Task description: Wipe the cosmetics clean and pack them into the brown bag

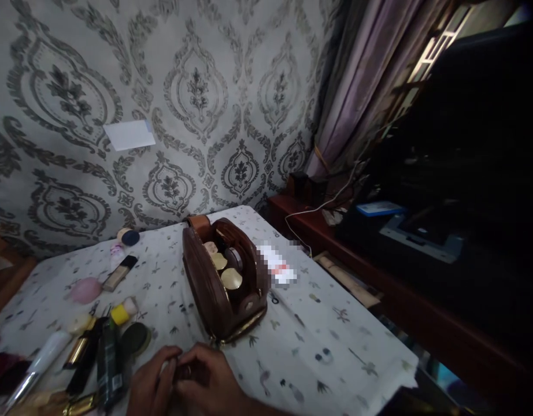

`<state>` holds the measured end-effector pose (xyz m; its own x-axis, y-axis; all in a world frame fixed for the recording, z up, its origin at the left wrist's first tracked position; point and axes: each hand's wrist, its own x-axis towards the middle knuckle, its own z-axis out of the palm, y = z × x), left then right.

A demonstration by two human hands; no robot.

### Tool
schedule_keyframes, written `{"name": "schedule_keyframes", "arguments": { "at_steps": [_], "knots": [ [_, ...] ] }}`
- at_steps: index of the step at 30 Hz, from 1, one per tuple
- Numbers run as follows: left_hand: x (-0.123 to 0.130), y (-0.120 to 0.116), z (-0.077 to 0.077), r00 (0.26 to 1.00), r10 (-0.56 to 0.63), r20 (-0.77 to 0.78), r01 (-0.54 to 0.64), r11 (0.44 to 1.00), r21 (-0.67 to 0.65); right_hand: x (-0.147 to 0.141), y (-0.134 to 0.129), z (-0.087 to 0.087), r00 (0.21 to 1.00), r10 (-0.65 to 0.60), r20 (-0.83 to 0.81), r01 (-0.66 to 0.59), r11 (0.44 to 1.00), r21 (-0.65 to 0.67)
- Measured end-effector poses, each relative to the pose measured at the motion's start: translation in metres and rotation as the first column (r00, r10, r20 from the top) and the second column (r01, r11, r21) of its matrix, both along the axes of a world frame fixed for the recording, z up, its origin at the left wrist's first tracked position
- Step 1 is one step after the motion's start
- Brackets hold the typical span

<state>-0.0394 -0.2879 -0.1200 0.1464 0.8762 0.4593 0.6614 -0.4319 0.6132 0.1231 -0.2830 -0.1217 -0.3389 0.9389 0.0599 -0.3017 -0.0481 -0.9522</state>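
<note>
My left hand and my right hand meet at the lower edge of the view, fingers curled and fingertips close together. Between them shows a small dark brown thing, mostly covered by the fingers, so its kind cannot be made out. Just beyond my hands stands a brown leather cosmetic bag, unzipped at the top. Inside it are several round-topped containers with pale gold lids and one round dark item.
Left of the bag lie a pink makeup sponge, a foundation bottle, a dark green tube, a round dark compact and several tubes. A white packet lies right of the bag. A dark red desk with a cable borders the right.
</note>
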Motion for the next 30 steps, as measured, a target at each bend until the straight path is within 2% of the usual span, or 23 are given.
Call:
{"name": "schedule_keyframes", "arguments": {
  "at_steps": [3, 5, 6, 8, 12, 16, 21, 25, 28, 30],
  "knots": [
    [-0.004, 0.003, 0.007, 0.998, 0.033, 0.058, -0.030, 0.998, -0.058, 0.002, -0.005, 0.017, 0.999, -0.033, 0.021, 0.032, 0.998, 0.052],
    [-0.006, 0.001, 0.011, 0.995, 0.033, 0.089, -0.025, 0.995, -0.093, 0.003, -0.009, 0.024, 0.996, -0.055, 0.067, 0.046, 0.989, 0.140],
    [-0.005, -0.001, 0.014, 0.995, 0.027, 0.098, -0.016, 0.993, -0.114, 0.003, -0.011, 0.025, 0.994, -0.051, 0.097, 0.034, 0.984, 0.176],
    [-0.001, -0.003, 0.021, 0.988, 0.086, 0.129, -0.073, 0.992, -0.102, 0.003, -0.012, 0.025, 0.992, -0.051, 0.113, 0.028, 0.980, 0.197],
    [0.010, 0.000, 0.031, 0.978, 0.117, 0.174, -0.101, 0.990, -0.096, 0.002, -0.008, 0.022, 0.998, -0.041, 0.051, 0.031, 0.982, 0.186],
    [0.012, 0.003, 0.032, 0.970, 0.106, 0.217, -0.089, 0.992, -0.086, 0.005, -0.005, 0.026, 0.995, -0.094, 0.033, 0.085, 0.972, 0.221],
    [0.008, 0.001, 0.028, 0.944, 0.154, 0.291, -0.123, 0.985, -0.124, 0.010, -0.006, 0.034, 0.989, -0.147, 0.019, 0.139, 0.964, 0.228],
    [0.010, -0.001, 0.023, 0.860, 0.229, 0.456, -0.088, 0.947, -0.309, 0.009, -0.005, 0.032, 0.990, -0.140, 0.026, 0.133, 0.971, 0.198],
    [0.012, -0.001, 0.022, 0.738, 0.339, 0.584, -0.004, 0.867, -0.499, 0.009, -0.004, 0.031, 0.993, -0.120, 0.003, 0.118, 0.978, 0.172],
    [0.013, 0.001, 0.024, 0.663, 0.396, 0.636, 0.070, 0.812, -0.579, 0.010, -0.004, 0.032, 0.994, -0.112, -0.008, 0.112, 0.977, 0.182]
  ]
}}
